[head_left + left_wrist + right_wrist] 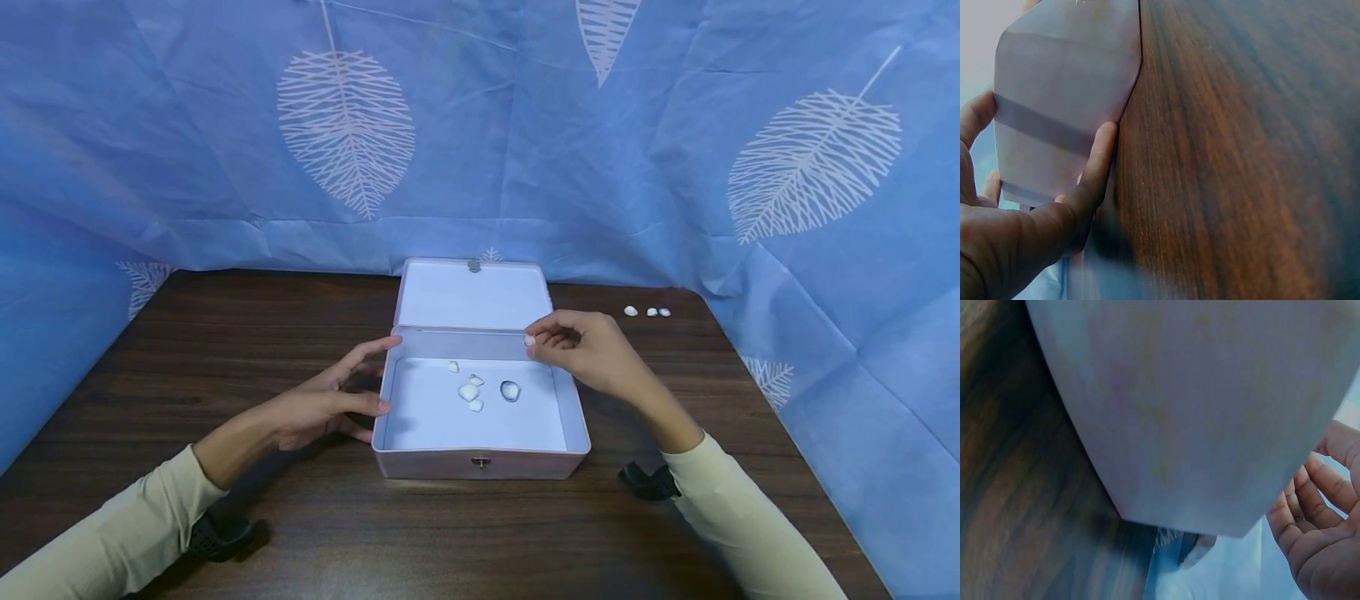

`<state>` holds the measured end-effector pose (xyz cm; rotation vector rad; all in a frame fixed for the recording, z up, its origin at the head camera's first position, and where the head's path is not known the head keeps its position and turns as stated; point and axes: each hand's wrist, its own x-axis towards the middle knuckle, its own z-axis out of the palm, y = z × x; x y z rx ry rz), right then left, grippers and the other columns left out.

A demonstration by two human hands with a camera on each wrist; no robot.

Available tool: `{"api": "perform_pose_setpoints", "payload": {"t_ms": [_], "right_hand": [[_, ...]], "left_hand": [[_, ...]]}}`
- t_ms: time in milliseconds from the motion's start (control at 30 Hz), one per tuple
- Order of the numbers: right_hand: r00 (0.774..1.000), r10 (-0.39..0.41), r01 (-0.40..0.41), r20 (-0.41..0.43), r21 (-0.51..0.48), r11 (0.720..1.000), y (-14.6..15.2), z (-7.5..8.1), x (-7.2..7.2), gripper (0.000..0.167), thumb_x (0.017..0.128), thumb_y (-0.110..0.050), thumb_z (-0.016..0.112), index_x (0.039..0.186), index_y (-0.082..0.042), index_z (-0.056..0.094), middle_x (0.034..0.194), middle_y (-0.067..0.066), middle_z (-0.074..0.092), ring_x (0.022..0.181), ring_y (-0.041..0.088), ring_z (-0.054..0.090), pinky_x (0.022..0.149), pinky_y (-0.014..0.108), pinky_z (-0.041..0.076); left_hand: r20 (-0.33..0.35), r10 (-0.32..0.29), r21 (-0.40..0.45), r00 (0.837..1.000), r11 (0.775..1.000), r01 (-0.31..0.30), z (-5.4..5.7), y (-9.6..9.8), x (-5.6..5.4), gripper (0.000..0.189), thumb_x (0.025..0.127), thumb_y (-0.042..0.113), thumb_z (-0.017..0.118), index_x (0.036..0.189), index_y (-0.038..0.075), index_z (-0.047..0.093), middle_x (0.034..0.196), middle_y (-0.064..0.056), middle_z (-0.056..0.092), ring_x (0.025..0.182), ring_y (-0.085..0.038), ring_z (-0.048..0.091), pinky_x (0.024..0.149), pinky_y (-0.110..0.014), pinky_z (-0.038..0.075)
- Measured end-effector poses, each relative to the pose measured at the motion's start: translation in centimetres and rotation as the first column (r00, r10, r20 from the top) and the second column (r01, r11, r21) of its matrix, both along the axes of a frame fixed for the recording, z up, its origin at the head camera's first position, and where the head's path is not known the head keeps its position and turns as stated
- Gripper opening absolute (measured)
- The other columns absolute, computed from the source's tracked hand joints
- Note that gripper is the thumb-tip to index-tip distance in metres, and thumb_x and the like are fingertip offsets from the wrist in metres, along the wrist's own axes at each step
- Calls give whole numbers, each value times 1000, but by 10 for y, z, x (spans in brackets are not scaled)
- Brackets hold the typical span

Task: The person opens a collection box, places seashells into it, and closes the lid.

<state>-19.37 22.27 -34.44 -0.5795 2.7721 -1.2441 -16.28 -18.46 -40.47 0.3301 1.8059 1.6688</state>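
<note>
A pale metal box (431,465) stands on the table with its lid (472,293) tipped back. On its floor lie several small white seashells (468,392), plus a dark-rimmed shell (510,391) a little to the right. My right hand (596,354) pinches a small white seashell (530,340) between thumb and fingertips, over the box's back right corner. Against the box's left side rests my left hand (318,408), fingers spread and touching the wall. The left wrist view shows the left fingers (1102,144) along that wall. In the right wrist view, the box side covers the held shell.
Three small shells (651,312) sit on the dark wooden table (247,350) at the back right. A blue leaf-print cloth (480,150) hangs behind and along both sides. A small clasp (481,462) is on the box front.
</note>
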Motion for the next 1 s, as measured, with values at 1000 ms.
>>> {"api": "perform_pose_setpoints", "payload": {"t_ms": [1000], "right_hand": [[999,46,-46,22,12,999,-15,-9,4,26,101,-20,85,123,-5,85,100,2,82,91,20,71,82,27,59]], "left_hand": [[2,4,4,1000,1000,-4,-2,0,-1,101,107,20,78,181,40,13,179,-21,11,151,-54,45,98,-56,65]]}}
